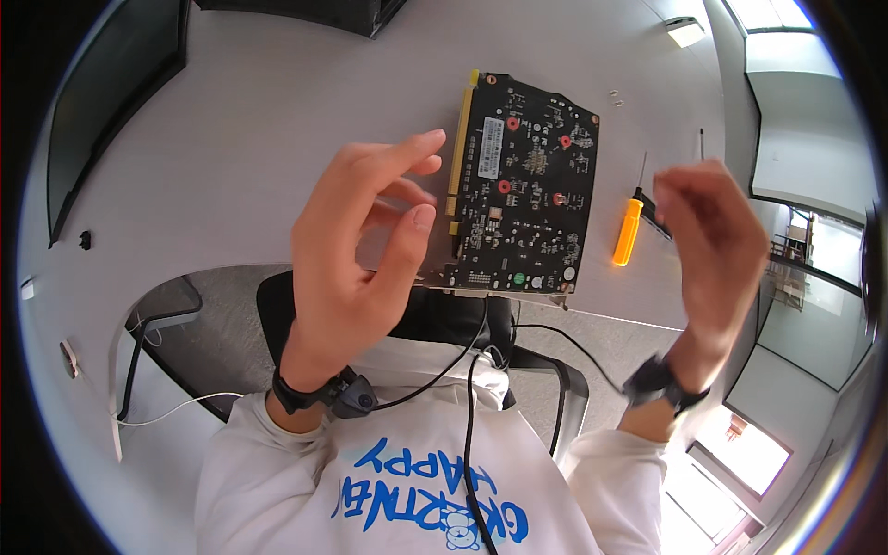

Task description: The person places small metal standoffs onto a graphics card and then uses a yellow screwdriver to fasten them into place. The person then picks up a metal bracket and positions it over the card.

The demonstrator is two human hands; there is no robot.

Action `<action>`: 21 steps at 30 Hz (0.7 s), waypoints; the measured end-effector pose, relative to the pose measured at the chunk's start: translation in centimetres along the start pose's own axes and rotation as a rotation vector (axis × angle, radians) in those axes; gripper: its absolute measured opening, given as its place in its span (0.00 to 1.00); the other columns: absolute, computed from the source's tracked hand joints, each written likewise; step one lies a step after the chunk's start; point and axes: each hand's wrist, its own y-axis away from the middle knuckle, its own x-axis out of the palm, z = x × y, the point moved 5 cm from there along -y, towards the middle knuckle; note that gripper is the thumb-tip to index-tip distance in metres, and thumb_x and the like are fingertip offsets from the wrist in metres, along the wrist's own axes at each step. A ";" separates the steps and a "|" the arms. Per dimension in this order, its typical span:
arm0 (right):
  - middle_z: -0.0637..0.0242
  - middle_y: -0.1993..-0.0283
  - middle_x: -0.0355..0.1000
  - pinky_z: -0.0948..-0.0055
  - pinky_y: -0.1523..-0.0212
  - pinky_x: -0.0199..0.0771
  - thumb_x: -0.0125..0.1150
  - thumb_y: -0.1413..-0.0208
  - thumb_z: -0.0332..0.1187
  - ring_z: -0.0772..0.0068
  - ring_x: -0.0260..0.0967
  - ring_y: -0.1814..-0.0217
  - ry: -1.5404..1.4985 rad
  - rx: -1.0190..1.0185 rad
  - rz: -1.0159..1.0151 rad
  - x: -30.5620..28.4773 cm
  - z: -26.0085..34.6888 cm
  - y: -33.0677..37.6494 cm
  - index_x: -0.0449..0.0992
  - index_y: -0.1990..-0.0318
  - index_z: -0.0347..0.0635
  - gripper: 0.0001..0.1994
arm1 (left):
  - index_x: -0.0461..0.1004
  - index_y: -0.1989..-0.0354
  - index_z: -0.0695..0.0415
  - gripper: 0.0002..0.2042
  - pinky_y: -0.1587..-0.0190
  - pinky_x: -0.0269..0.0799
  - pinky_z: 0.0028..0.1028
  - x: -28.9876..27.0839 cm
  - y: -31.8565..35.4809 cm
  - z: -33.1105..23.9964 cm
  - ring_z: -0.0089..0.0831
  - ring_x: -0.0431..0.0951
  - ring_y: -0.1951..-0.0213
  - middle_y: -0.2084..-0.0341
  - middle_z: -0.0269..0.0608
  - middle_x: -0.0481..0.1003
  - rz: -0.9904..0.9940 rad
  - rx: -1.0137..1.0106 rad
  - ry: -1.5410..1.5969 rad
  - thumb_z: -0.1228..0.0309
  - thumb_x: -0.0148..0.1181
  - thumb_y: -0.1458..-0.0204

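Black circuit board (pixel 529 208) at near edge of tabletop (pixel 277 120) — left hand (pixel 350 245) just beside, thumb and fingers apart; right hand (pixel 714 245) near yellow screwdriver (pixel 628 233), fingers curled, blurred — cannot tell grip.

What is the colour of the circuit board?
The circuit board is mostly black, seen best in the head view.

Pale grey tabletop (pixel 268 83), curved front edge, black circuit board (pixel 541 222) lying at that edge, yellow-handled screwdriver (pixel 628 233) to its right, dark object (pixel 659 223) just beside, partly hidden, tiny loose pieces (pixel 619 104) farther back.
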 end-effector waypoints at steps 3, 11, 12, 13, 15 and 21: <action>0.59 0.67 0.76 0.80 0.66 0.68 0.67 0.49 0.16 0.77 0.70 0.68 -0.215 -0.153 0.124 1.8 3.0 3.2 0.81 0.63 0.30 0.06 | 0.76 0.43 0.64 0.19 0.64 0.75 0.22 -0.4 1.0 -2.1 0.26 0.78 0.64 0.55 0.47 0.77 -0.002 0.039 -0.035 0.83 0.60 0.44; 0.53 0.67 0.77 0.77 0.68 0.67 0.75 0.47 0.27 0.72 0.71 0.69 -0.755 0.030 0.361 6.3 4.4 5.6 0.83 0.65 0.29 0.09 | 0.80 0.57 0.59 0.13 0.71 0.66 0.21 0.4 2.5 -6.1 0.25 0.74 0.70 0.60 0.48 0.77 0.223 0.273 -0.048 0.77 0.74 0.51; 0.52 0.67 0.78 0.77 0.68 0.67 0.75 0.46 0.27 0.71 0.71 0.70 -0.763 0.046 0.393 6.6 4.3 5.7 0.83 0.65 0.28 0.09 | 0.80 0.57 0.58 0.13 0.71 0.65 0.20 0.4 2.6 -6.2 0.25 0.74 0.70 0.60 0.48 0.77 0.217 0.268 -0.013 0.77 0.75 0.51; 0.52 0.67 0.78 0.77 0.68 0.67 0.75 0.46 0.26 0.71 0.71 0.70 -0.774 0.056 0.415 6.8 4.3 5.8 0.83 0.64 0.28 0.09 | 0.86 0.59 0.56 0.17 0.76 0.70 0.14 0.4 2.7 -6.2 0.17 0.75 0.75 0.67 0.40 0.80 0.137 0.222 0.008 0.81 0.79 0.59; 0.53 0.66 0.78 0.77 0.70 0.68 0.74 0.47 0.23 0.71 0.72 0.70 -0.804 0.059 0.439 7.3 4.1 5.9 0.83 0.63 0.28 0.07 | 0.87 0.60 0.55 0.16 0.76 0.69 0.14 0.4 2.9 -6.1 0.17 0.74 0.75 0.66 0.39 0.80 0.100 0.214 -0.010 0.81 0.79 0.60; 0.59 0.65 0.78 0.77 0.72 0.73 0.74 0.50 0.18 0.73 0.76 0.69 -0.748 -0.005 0.355 7.6 4.0 6.0 0.85 0.60 0.32 0.09 | 0.87 0.64 0.53 0.14 0.77 0.68 0.14 0.4 3.1 -5.9 0.18 0.74 0.75 0.67 0.39 0.80 0.077 0.157 -0.044 0.82 0.79 0.61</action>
